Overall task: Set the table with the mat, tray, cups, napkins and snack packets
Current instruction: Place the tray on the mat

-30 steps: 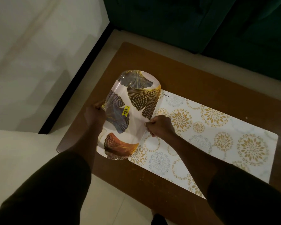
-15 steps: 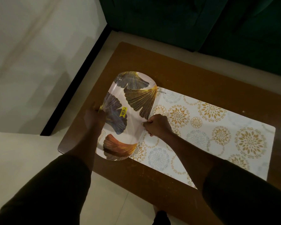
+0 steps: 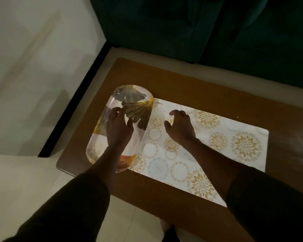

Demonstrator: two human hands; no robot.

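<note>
An oval tray [image 3: 98, 145] printed with gold and grey leaves lies at the left end of the brown table [image 3: 182, 81]. Its right edge meets the left edge of a white mat [image 3: 217, 145] with gold flower circles, which runs across the table's middle. My left hand [image 3: 119, 128] hovers over the tray's centre with fingers spread, holding nothing. My right hand [image 3: 180, 126] hangs above the mat's left part, fingers curled loosely apart, empty. Cups, napkins and snack packets are not in view.
A dark green sofa [image 3: 199, 28] stands just beyond the table's far edge. Pale floor tiles [image 3: 24, 172] and a white wall with a black skirting strip [image 3: 73, 110] lie to the left. My shoe tip [image 3: 170, 233] shows below the table's near edge.
Both hands let go of the tray's sides and lifted. The left one moved over the tray's middle, the right one over the mat. The tray now lies flat.
</note>
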